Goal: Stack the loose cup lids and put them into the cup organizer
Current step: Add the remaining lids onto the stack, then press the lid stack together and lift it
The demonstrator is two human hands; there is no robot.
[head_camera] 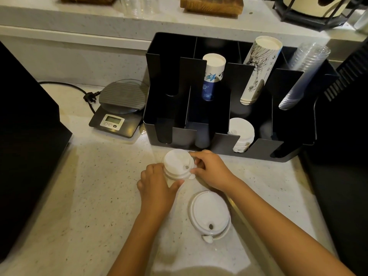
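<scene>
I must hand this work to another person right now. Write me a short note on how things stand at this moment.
Left hand holds the side of a stack of lids. Right hand pinches the top lid's rim.
One loose lid lies on the counter, near the right forearm.
Done: a lid stack already sits in a front slot of the organizer.
Left: add the loose lid to the held stack, then slot it in.

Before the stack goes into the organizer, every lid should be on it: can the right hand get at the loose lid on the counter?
Probably yes: the loose lid lies uncovered just below the right hand, though that hand is busy on the lid stack.
</scene>
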